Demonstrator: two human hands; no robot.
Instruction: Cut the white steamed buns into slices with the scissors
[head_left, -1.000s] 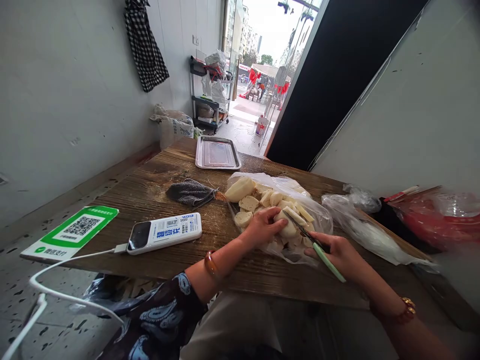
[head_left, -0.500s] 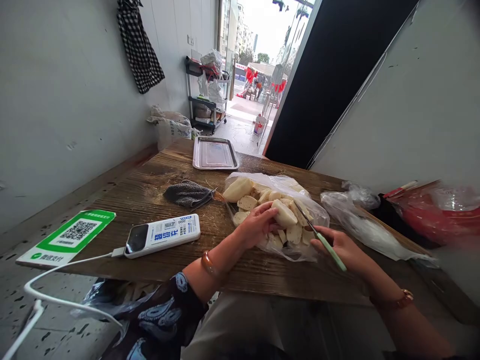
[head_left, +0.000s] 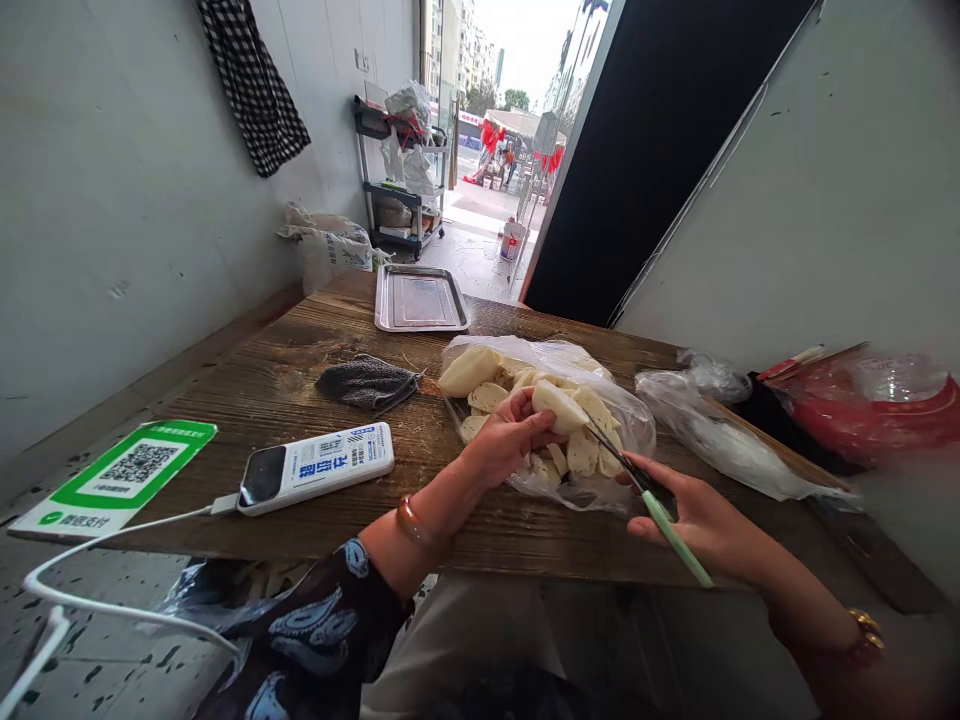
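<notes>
Pinched in my left hand (head_left: 514, 435) is a pale, whitish food piece (head_left: 556, 405), smooth and rounded, lifted over a clear plastic bag (head_left: 634, 420). Several more pale chunks and speckled cut slices (head_left: 487, 397) fill the bag. My right hand (head_left: 694, 520) is closed around a knife (head_left: 679, 545) with a light green handle and a thin dark blade. The blade's tip points up and left, at the lower right end of the held piece; whether it cuts in I cannot tell.
A grey cloth (head_left: 367, 382) and a metal tray (head_left: 421, 300) lie on the wooden table (head_left: 247, 400). Near its left edge are a white device (head_left: 319, 468) with a cable and a green QR-code card (head_left: 124, 475). Crumpled plastic bags (head_left: 697, 425) lie at the right.
My left hand has tilted the pale piece and raised it slightly. My right hand has shifted right and down, turning the knife. The camera view has moved a little.
</notes>
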